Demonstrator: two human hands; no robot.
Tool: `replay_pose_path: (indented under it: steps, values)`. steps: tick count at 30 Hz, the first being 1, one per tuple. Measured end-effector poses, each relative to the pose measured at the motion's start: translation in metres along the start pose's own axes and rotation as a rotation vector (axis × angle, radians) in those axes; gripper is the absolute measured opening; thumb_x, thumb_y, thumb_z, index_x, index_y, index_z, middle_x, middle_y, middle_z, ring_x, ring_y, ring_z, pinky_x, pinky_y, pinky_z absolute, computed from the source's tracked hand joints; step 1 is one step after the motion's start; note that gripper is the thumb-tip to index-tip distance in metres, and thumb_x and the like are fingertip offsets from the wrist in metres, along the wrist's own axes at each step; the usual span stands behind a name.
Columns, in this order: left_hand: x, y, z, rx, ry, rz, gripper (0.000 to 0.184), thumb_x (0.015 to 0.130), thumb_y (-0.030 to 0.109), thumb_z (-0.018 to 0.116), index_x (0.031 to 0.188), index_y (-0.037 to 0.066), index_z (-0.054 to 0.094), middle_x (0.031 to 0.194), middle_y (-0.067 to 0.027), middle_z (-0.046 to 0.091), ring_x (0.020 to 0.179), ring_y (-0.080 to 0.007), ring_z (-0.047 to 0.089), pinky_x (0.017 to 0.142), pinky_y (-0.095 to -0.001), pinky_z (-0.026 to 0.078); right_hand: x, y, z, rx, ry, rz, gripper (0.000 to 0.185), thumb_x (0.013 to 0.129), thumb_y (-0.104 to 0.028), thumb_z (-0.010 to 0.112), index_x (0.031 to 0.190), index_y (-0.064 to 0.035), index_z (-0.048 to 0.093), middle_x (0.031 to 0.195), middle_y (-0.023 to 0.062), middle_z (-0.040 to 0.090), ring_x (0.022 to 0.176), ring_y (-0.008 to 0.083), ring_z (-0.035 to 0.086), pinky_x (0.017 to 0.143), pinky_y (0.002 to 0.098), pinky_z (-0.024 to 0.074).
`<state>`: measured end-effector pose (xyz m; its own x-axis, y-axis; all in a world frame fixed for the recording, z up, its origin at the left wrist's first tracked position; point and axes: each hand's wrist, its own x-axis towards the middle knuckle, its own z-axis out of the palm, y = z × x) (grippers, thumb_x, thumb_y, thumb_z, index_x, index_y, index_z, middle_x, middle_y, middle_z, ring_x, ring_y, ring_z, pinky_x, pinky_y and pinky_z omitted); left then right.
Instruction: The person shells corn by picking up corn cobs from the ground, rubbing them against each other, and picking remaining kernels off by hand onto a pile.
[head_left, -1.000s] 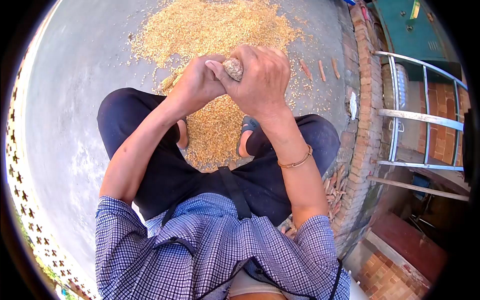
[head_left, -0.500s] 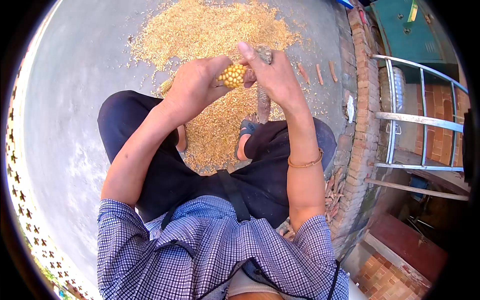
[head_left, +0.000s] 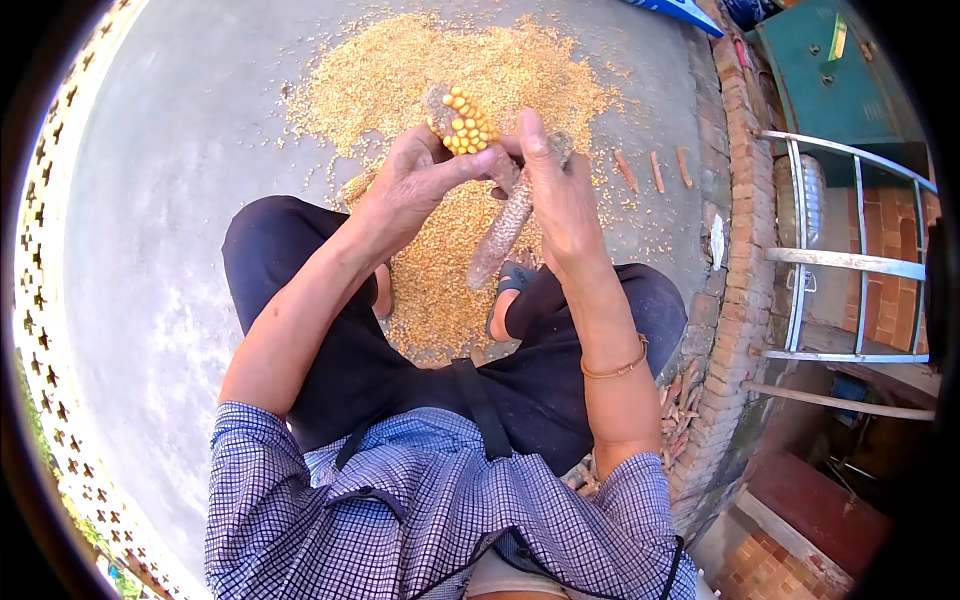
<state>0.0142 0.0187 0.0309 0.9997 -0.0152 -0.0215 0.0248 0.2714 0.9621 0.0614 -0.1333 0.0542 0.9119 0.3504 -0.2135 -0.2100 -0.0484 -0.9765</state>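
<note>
My left hand (head_left: 405, 188) pinches the bumpy yellow corn (head_left: 468, 125) out in front of me, and my right hand (head_left: 567, 205) is curled around a long, rough, bare cob (head_left: 500, 235). Tiny yellow grains (head_left: 450, 55) lie in a far heap and a near one, partly hidden behind my hands, with three thin cobs (head_left: 656, 172) to the right before the brick edge (head_left: 737, 230). Before, the bare cob hung straight down; now its low end points left, and the corn's grey tip shows.
</note>
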Motion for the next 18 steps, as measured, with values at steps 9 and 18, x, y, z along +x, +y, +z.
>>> replay_pose_path:
  steps: [9,18]
  values:
    - [0.001,0.013,0.002,-0.18,-0.005,0.0,0.038,0.096,0.014,0.055,0.125,-0.009,0.048,0.125,-0.0234,0.059,0.115,-0.0309,0.061,0.103,-0.0442,0.048,0.005,-0.002,-0.015,0.503,0.007,0.097,0.07,0.097,-0.066,0.036,0.084,-0.0008,0.059,0.086,0.0187,0.07,0.077,0.0246,0.071,0.065,0.0356,0.0592]
    - [-0.007,0.017,0.004,-0.429,0.021,-0.114,0.035,0.094,0.016,0.051,0.122,-0.004,0.046,0.078,-0.006,0.05,0.063,-0.0165,0.053,0.056,-0.0321,0.052,0.009,-0.003,-0.035,0.494,0.04,0.083,0.028,0.095,-0.034,0.065,0.086,-0.008,0.062,0.06,-0.0021,0.046,0.05,0.0087,0.046,0.044,0.0245,0.0365]
